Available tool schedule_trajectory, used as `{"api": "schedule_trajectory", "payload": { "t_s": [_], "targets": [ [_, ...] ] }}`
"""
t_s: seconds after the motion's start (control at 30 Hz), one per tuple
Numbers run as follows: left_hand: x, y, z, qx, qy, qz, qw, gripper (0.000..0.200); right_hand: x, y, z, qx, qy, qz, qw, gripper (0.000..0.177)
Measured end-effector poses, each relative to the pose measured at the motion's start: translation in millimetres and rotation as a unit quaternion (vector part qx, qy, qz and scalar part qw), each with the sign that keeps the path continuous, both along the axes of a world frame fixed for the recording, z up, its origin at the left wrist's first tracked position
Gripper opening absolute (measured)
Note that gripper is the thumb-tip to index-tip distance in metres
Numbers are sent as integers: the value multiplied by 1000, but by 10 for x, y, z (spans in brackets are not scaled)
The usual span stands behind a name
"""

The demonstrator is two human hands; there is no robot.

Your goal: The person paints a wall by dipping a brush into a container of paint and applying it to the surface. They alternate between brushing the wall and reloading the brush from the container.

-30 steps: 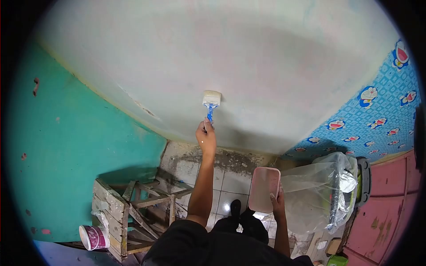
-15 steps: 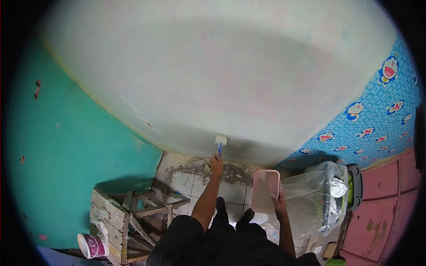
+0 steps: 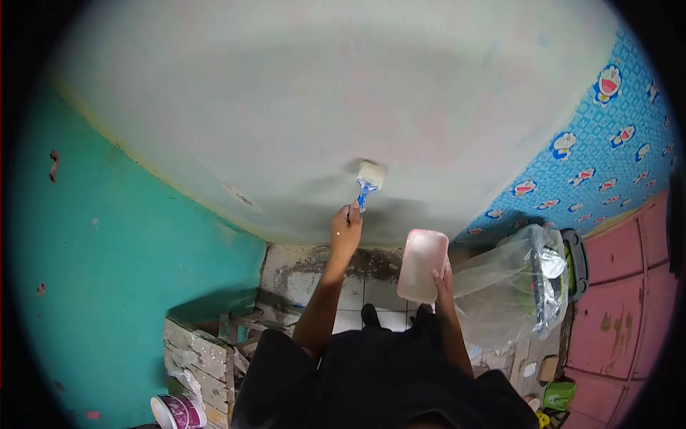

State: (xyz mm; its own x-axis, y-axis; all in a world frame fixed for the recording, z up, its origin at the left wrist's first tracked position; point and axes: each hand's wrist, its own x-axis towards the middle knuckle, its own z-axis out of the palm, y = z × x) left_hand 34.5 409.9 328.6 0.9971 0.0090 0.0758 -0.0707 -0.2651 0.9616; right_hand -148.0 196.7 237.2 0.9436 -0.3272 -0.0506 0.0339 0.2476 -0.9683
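My left hand (image 3: 346,227) is closed around the blue handle of a paintbrush (image 3: 369,176). The brush's wide bristles, coated in off-white paint, lie against the pale wall (image 3: 286,121) just above its lower edge. A shallow pink tray (image 3: 428,233) is gripped at its right side by my right hand (image 3: 442,284), thumb over the rim. Whitish paint covers the inside of the tray, which is held out in front of my body, lower and to the right of the brush.
At the left, a worn wooden stand (image 3: 207,361) and a white-and-purple bucket (image 3: 177,412) are near a green wall (image 3: 121,264). Clear plastic sheeting (image 3: 493,297) drapes over items at the right, below blue cartoon wallpaper (image 3: 564,171). Pink panels (image 3: 607,307) stand farther right.
My left hand has moved the paintbrush up the wall. The tray in my right hand sits higher in view, and the head view has shifted slightly.
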Motion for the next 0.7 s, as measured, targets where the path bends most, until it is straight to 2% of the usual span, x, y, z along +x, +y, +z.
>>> {"api": "schedule_trajectory", "payload": {
  "t_s": [0.1,0.2,0.37,0.47,0.57,0.7],
  "targets": [
    [-261,107,481,41,0,-92,995,33,172,28,-74,19,-6,28,999,63],
    [-490,140,741,89,19,-147,985,28,235,-9,-116,23,15,49,998,62],
    [-620,-10,938,77,34,-156,984,24,401,-81,79,56,21,101,993,62],
    [-637,-192,980,74,28,-140,987,23,409,-79,177,90,45,98,990,63],
    [-562,-316,727,137,-37,-99,985,29,406,-113,191,92,56,101,989,64],
    [-576,-527,811,195,-117,-60,972,36,382,-140,200,96,50,110,988,65]
  ]
}}
